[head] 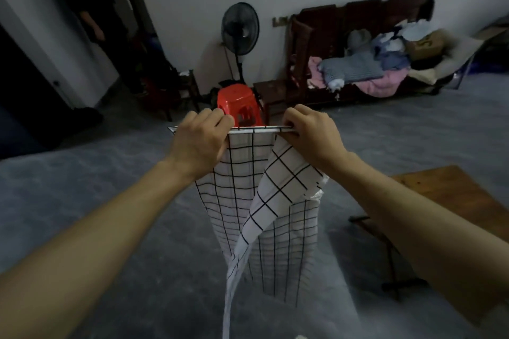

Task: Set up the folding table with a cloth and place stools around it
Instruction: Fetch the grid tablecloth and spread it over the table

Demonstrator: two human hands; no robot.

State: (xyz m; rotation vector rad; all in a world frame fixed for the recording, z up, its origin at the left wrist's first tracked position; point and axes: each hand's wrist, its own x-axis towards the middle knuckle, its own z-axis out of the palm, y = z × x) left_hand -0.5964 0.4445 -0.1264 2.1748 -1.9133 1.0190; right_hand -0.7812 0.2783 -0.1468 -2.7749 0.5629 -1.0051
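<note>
Both forearms out front. Left hand (199,140) and right hand (311,135) each grip the cloth (278,201) by its top edge, fingers curled; it hangs from them toward 6 o'clock. Stool (238,103) at 12, beyond my hands. Table (454,195) at 4.

Two hands show, the left hand (199,140) and the right hand (311,133), with one checked cloth (286,181). There is one red stool (238,103), one desk (454,184), one standing fan (240,29) and one wooden bench (358,22).

A lived-in home room: wooden bench (316,33) piled with clothes (355,66) at two o'clock, standing fan (240,27) at twelve.
</note>
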